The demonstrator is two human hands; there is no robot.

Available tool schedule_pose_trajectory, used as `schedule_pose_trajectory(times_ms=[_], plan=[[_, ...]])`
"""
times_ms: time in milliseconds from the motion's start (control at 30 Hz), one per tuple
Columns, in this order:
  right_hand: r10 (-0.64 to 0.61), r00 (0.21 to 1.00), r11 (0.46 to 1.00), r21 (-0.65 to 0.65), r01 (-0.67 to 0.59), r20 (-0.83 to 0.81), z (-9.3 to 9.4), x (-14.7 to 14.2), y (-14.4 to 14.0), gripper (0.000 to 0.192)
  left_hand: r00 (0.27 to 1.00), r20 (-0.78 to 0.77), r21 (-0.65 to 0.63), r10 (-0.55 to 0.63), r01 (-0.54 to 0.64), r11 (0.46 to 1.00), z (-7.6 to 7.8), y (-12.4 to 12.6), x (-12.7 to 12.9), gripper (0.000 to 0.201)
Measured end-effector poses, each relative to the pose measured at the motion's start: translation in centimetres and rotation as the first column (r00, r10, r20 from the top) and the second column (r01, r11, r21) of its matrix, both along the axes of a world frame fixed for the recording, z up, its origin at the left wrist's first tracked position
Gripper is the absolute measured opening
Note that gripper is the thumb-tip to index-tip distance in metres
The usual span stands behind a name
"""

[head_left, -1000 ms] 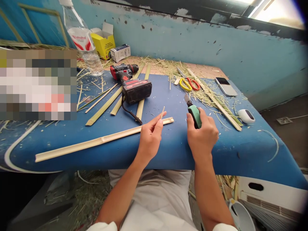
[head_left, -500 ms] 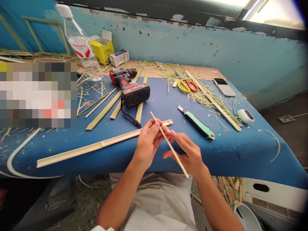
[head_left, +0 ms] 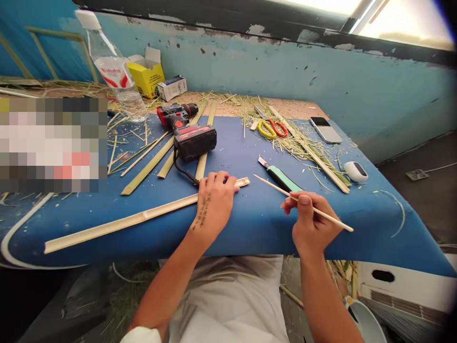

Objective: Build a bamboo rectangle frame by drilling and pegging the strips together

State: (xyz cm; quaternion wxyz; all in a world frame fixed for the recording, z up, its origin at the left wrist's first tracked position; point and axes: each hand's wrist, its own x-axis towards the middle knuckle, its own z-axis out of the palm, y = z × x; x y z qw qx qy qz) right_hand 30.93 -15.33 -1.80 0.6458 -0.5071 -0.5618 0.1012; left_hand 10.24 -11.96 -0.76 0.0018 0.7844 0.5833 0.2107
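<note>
A thin round bamboo stick is pinched in my right hand, slanting from upper left to lower right above the table's front edge. My left hand, back upward, lies over a long split bamboo strip, its fingers curled across the strip near the right end. The strip is hollow on its upper face, with a node partway along. Just beyond my right hand lies a green and black utility knife, blade out, its rear end hidden by the hand.
Beyond my left hand stands a cordless drill among flat bamboo strips. Scissors, shavings, a long bamboo strip, a phone and a white device lie right. A bottle and yellow box stand at the back.
My left hand has let go of the round stick and come down on the split strip. My right hand has moved right with the stick, which now lies flatter.
</note>
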Motion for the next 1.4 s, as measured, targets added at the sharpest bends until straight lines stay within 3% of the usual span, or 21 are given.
schedule_pose_trajectory(times_ms=[100, 267, 433, 500, 700, 800, 967, 1233, 1400], plan=[[-0.006, 1.0, 1.0, -0.005, 0.006, 0.008, -0.1, 0.2, -0.4, 0.025, 0.993, -0.101, -0.015, -0.059, 0.058, 0.998, 0.2, 0.0, -0.3, 0.028], [0.007, 1.0, 0.997, 0.083, -0.004, -0.03, -0.8, 0.1, -1.3, 0.026, 0.99, -0.105, 0.026, -0.095, 0.099, 0.995, 0.5, -1.5, -0.7, 0.028], [0.101, 0.97, 0.985, 0.161, -0.066, -0.223, -1.3, -0.6, -1.8, 0.022, 0.984, -0.15, 0.156, -0.098, 0.122, 0.98, 0.2, -1.4, -1.5, 0.035], [0.095, 0.962, 0.982, 0.185, -0.047, -0.255, -1.5, -1.0, -2.1, 0.02, 0.985, -0.141, 0.153, -0.095, 0.117, 0.981, 0.5, -1.2, -1.9, 0.035], [0.135, 0.982, 0.959, 0.266, -0.096, -0.132, -2.3, -1.7, -3.0, 0.02, 0.99, -0.057, -0.138, -0.129, 0.12, 0.983, 2.7, -1.4, -3.0, 0.029], [0.147, 0.986, 0.952, 0.282, -0.119, -0.081, -2.6, -1.8, -3.1, 0.02, 0.993, -0.056, -0.193, -0.106, 0.094, 0.977, 3.2, -1.4, -3.1, 0.027], [0.16, 0.987, 0.943, 0.298, -0.147, -0.021, -2.5, -1.6, -3.1, 0.023, 0.992, -0.085, -0.239, -0.098, 0.075, 0.968, 3.6, -1.4, -2.9, 0.029], [0.11, 0.975, 0.942, 0.292, -0.164, 0.194, -2.2, -1.2, -3.3, 0.023, 0.99, -0.098, -0.203, -0.105, 0.083, 0.976, 3.1, -1.5, -2.8, 0.028], [0.119, 0.972, 0.937, 0.3, -0.177, 0.204, -2.0, -1.2, -3.4, 0.027, 0.991, -0.094, -0.194, -0.1, 0.081, 0.978, 3.1, -1.6, -2.8, 0.027]])
